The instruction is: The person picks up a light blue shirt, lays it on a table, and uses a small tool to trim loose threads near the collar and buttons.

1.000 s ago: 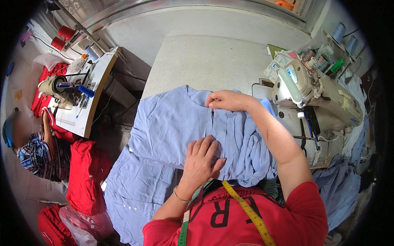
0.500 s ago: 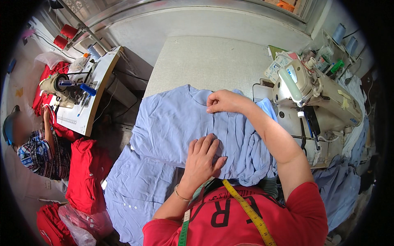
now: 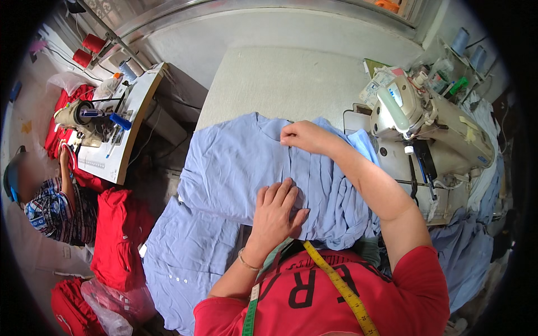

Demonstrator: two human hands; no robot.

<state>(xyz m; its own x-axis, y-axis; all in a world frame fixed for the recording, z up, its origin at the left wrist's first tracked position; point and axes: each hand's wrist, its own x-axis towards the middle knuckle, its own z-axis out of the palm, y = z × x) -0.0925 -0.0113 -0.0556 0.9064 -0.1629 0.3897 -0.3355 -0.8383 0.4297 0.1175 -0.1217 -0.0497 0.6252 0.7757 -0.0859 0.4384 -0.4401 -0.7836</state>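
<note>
A light blue shirt lies spread over the near part of the table, its neckline toward the far side and a slit or placket line running down its front. My right hand is closed in a pinch on the cloth at the neckline, at the top of that line. Lower down, my left hand rests on the shirt with fingers stretched out, beside the same line. To the right of both hands the cloth is gathered in loose folds. A yellow tape measure hangs over my red shirt.
A sewing machine stands at the right of the pale table. More blue garments hang at the near left. Across a gap, a co-worker sits at another sewing machine, near red garments.
Both hands stay on the shirt in nearly the same places; the left has shifted very slightly up and left. The view has tilted a little.
</note>
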